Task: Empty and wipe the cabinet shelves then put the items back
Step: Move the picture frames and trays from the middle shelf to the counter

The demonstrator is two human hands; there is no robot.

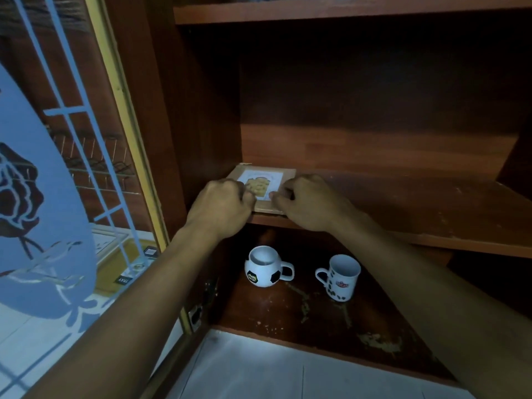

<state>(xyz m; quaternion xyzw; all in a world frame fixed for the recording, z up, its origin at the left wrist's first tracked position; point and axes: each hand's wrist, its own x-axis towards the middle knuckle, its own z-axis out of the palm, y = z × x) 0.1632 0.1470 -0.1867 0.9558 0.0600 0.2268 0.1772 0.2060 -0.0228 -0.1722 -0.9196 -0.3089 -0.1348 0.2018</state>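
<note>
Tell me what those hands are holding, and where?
A flat brown box: the left hand grips its near left edge, the right hand its near right edge.

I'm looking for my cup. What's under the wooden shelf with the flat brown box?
Two mugs: a round white football-pattern mug and a white bean-print mug. The wooden shelf hides the back.

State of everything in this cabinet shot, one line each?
flat box: lying flat on the middle shelf, front edge gripped by both hands.
left hand: grips the box's front-left.
right hand: grips the box's front-right.
football mug: upright, lower shelf.
printed mug: upright, lower shelf.
cabinet door: open.
</note>
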